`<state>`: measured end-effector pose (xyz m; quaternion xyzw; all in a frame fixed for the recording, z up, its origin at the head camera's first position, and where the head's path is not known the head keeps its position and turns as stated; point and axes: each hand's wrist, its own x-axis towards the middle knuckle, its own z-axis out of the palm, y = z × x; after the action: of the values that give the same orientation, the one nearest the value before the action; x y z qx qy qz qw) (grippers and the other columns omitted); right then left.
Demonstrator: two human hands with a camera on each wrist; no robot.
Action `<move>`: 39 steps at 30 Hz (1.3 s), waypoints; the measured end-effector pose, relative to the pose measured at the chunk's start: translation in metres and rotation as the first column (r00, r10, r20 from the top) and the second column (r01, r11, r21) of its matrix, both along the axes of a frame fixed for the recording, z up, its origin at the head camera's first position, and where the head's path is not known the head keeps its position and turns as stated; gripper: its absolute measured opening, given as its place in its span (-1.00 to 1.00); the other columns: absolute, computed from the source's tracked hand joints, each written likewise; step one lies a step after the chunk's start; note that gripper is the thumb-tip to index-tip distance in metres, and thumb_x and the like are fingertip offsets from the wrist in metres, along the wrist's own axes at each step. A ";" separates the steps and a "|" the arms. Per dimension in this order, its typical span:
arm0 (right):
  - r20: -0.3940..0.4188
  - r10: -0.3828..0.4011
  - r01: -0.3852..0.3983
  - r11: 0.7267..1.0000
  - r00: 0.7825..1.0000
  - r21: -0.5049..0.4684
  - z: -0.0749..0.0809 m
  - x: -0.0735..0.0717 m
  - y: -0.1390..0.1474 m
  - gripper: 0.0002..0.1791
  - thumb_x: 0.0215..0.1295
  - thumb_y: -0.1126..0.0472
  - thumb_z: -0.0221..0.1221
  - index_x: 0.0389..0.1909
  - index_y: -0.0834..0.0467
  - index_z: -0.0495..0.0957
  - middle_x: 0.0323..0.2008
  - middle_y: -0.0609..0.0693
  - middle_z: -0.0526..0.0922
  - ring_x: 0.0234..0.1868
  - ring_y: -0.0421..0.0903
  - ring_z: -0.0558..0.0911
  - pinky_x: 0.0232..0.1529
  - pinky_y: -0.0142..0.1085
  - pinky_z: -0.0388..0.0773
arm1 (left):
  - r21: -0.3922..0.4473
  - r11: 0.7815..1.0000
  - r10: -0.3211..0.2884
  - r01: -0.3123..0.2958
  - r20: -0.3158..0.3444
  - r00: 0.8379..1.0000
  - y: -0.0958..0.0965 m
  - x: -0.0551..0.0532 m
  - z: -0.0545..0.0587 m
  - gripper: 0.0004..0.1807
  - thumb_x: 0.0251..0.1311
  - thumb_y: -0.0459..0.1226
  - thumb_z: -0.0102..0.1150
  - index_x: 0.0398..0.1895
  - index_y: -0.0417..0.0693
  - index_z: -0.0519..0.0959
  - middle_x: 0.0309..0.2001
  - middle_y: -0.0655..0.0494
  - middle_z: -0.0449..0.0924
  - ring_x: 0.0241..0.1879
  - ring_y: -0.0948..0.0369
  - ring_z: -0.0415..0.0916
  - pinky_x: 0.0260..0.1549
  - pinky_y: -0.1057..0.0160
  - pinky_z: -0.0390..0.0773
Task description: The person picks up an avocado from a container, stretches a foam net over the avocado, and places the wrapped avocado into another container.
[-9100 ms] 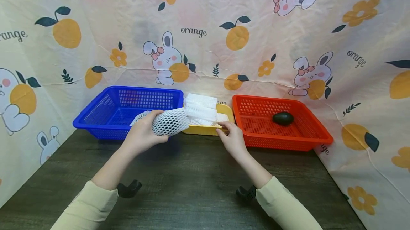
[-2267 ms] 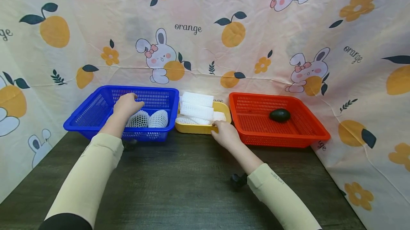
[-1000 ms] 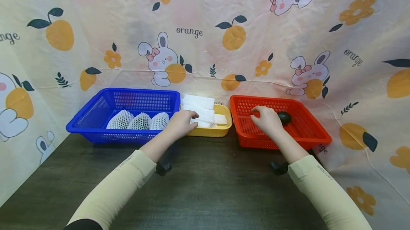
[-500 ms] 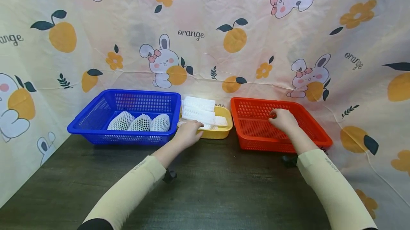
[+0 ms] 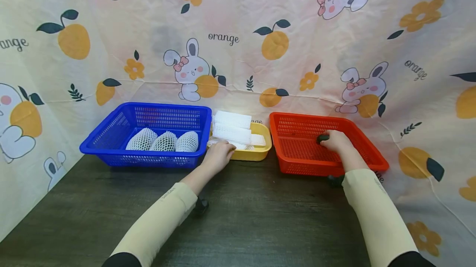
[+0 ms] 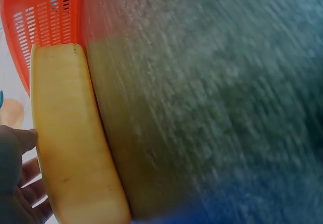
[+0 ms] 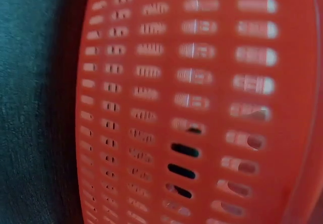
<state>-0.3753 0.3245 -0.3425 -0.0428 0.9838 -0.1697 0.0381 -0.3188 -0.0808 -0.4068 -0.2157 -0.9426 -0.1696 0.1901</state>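
Inside the red basket (image 5: 305, 168), my right hand (image 5: 337, 142) grips a dark green avocado (image 5: 322, 138), whose end shows past the fingers. Through the slots of the basket wall, dark parts of the fruit (image 7: 184, 171) appear in the right wrist view. My left hand (image 5: 219, 156) is at the front left rim of the yellow tray (image 5: 248, 155), fingertips among white foam net sleeves (image 5: 232, 134). In the left wrist view its thumb (image 6: 28, 139) is at the tray's rim and the fingers bend beyond it; I cannot tell whether they pinch a sleeve.
A blue basket (image 5: 148, 154) stands at the left, holding three fruits in foam nets (image 5: 164, 141) side by side. The yellow tray sits between both baskets on the dark wooden table (image 5: 253, 217). A printed cloth (image 5: 238, 6) hangs behind and at the sides.
My left hand has gone from the blue basket to the yellow tray. My right hand has left the tray for the red basket and taken hold of the avocado. A third netted fruit now shows.
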 end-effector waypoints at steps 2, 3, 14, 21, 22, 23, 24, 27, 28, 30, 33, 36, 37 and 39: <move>0.014 -0.004 0.005 1.000 1.000 -0.010 -0.002 -0.001 0.006 -0.33 0.32 0.18 0.11 0.30 0.50 0.16 0.21 0.50 0.27 0.20 0.40 0.28 0.20 0.23 0.16 | 0.025 1.000 0.002 -0.002 -0.007 1.000 0.000 -0.002 -0.001 -0.86 0.23 -0.31 0.22 -0.20 -0.09 0.71 -0.35 0.05 0.58 -0.31 0.08 0.55 -0.31 0.11 0.53; 0.024 -0.007 0.008 1.000 1.000 -0.021 -0.002 -0.001 0.008 -0.31 0.33 0.18 0.10 0.32 0.50 0.13 0.23 0.51 0.24 0.21 0.41 0.25 0.21 0.25 0.13 | 0.035 0.999 0.004 -0.004 -0.012 1.000 0.001 -0.002 -0.002 -0.87 0.23 -0.32 0.22 -0.21 -0.08 0.72 -0.37 0.06 0.57 -0.31 0.08 0.54 -0.32 0.12 0.53; 0.114 0.005 0.009 0.993 0.993 -0.120 -0.013 -0.006 0.022 -0.19 0.31 0.21 0.11 0.39 0.49 -0.09 0.30 0.58 0.00 0.28 0.49 0.05 0.23 0.31 -0.02 | 0.088 0.996 0.015 -0.012 -0.030 0.999 0.002 -0.008 -0.007 -0.88 0.19 -0.37 0.24 -0.28 -0.06 0.74 -0.43 0.09 0.53 -0.32 0.11 0.51 -0.32 0.16 0.52; 0.169 0.019 0.003 0.991 0.985 -0.131 -0.016 -0.013 0.029 -0.11 0.29 0.19 0.11 0.41 0.46 -0.21 0.34 0.58 -0.32 0.33 0.51 -0.20 0.24 0.33 -0.17 | 0.098 0.995 0.018 -0.016 -0.023 1.000 0.002 -0.009 -0.009 -0.89 0.18 -0.37 0.25 -0.30 -0.05 0.74 -0.43 0.10 0.54 -0.30 0.10 0.51 -0.29 0.16 0.52; 0.175 0.019 0.005 0.991 0.984 -0.137 -0.016 -0.014 0.031 -0.10 0.28 0.20 0.12 0.41 0.46 -0.22 0.34 0.57 -0.35 0.34 0.51 -0.22 0.24 0.33 -0.18 | 0.101 0.995 0.016 -0.013 -0.025 1.000 0.003 -0.009 -0.009 -0.89 0.18 -0.37 0.25 -0.30 -0.05 0.74 -0.43 0.10 0.55 -0.30 0.10 0.52 -0.29 0.15 0.52; 0.181 0.018 0.008 0.990 0.983 -0.144 -0.015 -0.015 0.031 -0.09 0.28 0.20 0.12 0.41 0.46 -0.24 0.34 0.56 -0.38 0.34 0.51 -0.23 0.23 0.33 -0.19 | 0.103 0.995 0.014 -0.010 -0.030 0.999 0.003 -0.009 -0.009 -0.89 0.18 -0.36 0.25 -0.31 -0.05 0.74 -0.43 0.10 0.55 -0.30 0.10 0.52 -0.29 0.15 0.52; 0.186 0.018 0.011 0.988 0.982 -0.153 -0.016 -0.016 0.032 -0.08 0.28 0.21 0.12 0.41 0.45 -0.25 0.35 0.55 -0.40 0.34 0.51 -0.25 0.23 0.34 -0.20 | 0.105 0.994 0.013 -0.010 -0.032 0.999 0.003 -0.009 -0.009 -0.90 0.18 -0.36 0.26 -0.31 -0.05 0.74 -0.43 0.10 0.55 -0.30 0.09 0.52 -0.29 0.15 0.52; 0.203 0.035 0.000 0.986 0.979 -0.169 -0.016 -0.018 0.032 -0.06 0.28 0.20 0.13 0.41 0.45 -0.29 0.35 0.53 -0.43 0.35 0.49 -0.28 0.24 0.33 -0.22 | 0.108 0.994 0.018 -0.014 -0.030 0.999 0.003 -0.009 -0.010 -0.90 0.19 -0.35 0.26 -0.31 -0.05 0.74 -0.44 0.10 0.54 -0.30 0.09 0.52 -0.29 0.14 0.52; 0.208 0.040 -0.004 0.985 0.977 -0.172 -0.016 -0.019 0.032 -0.06 0.28 0.20 0.12 0.41 0.45 -0.30 0.35 0.53 -0.44 0.35 0.49 -0.29 0.24 0.33 -0.23 | 0.107 0.994 0.019 -0.015 -0.030 0.999 0.003 -0.009 -0.010 -0.90 0.18 -0.35 0.26 -0.32 -0.05 0.74 -0.44 0.11 0.54 -0.30 0.09 0.52 -0.29 0.15 0.52; 0.227 0.045 -0.004 0.984 0.973 -0.176 -0.016 -0.020 0.032 -0.05 0.30 0.19 0.12 0.41 0.43 -0.32 0.35 0.52 -0.44 0.35 0.48 -0.30 0.23 0.34 -0.24 | 0.102 0.995 0.018 -0.014 -0.031 0.999 0.003 -0.009 -0.010 -0.90 0.18 -0.35 0.26 -0.32 -0.05 0.74 -0.44 0.10 0.54 -0.31 0.09 0.52 -0.29 0.15 0.52; 0.248 0.049 -0.008 0.986 0.968 -0.165 -0.017 -0.020 0.031 -0.06 0.30 0.18 0.12 0.41 0.43 -0.32 0.35 0.55 -0.37 0.34 0.50 -0.23 0.22 0.36 -0.21 | 0.102 0.995 0.009 -0.006 -0.026 1.000 0.003 -0.008 -0.009 -0.90 0.19 -0.36 0.26 -0.32 -0.07 0.74 -0.44 0.10 0.55 -0.31 0.09 0.52 -0.28 0.15 0.51; 0.245 0.044 -0.009 0.990 0.968 -0.141 -0.017 -0.018 0.029 -0.08 0.30 0.19 0.12 0.40 0.46 -0.28 0.34 0.57 -0.21 0.32 0.51 -0.10 0.22 0.35 -0.12 | 0.104 0.995 0.009 -0.009 -0.009 1.000 0.003 -0.008 -0.007 -0.90 0.20 -0.36 0.25 -0.30 -0.08 0.74 -0.43 0.09 0.55 -0.31 0.10 0.52 -0.27 0.16 0.52; 0.237 0.039 -0.008 0.991 0.971 -0.130 -0.016 -0.018 0.029 -0.08 0.29 0.19 0.13 0.40 0.47 -0.25 0.33 0.58 -0.16 0.30 0.51 -0.05 0.21 0.35 -0.10 | 0.105 0.994 0.012 -0.011 -0.005 1.000 0.003 -0.008 -0.007 -0.90 0.20 -0.36 0.25 -0.30 -0.07 0.74 -0.43 0.09 0.55 -0.30 0.10 0.52 -0.27 0.16 0.52; 0.212 0.019 0.006 0.993 0.977 -0.117 -0.014 -0.016 0.028 -0.09 0.28 0.17 0.15 0.40 0.48 -0.18 0.31 0.58 -0.03 0.26 0.50 0.05 0.20 0.36 -0.04 | 0.107 0.994 0.016 -0.016 -0.001 1.000 0.002 -0.008 -0.006 -0.90 0.20 -0.36 0.25 -0.30 -0.08 0.74 -0.42 0.09 0.55 -0.30 0.11 0.51 -0.27 0.17 0.51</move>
<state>-0.3918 0.3523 -0.3569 -0.0296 0.9623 -0.2305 0.1411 -0.3268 -0.0788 -0.4129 -0.1979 -0.9337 -0.2180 0.2037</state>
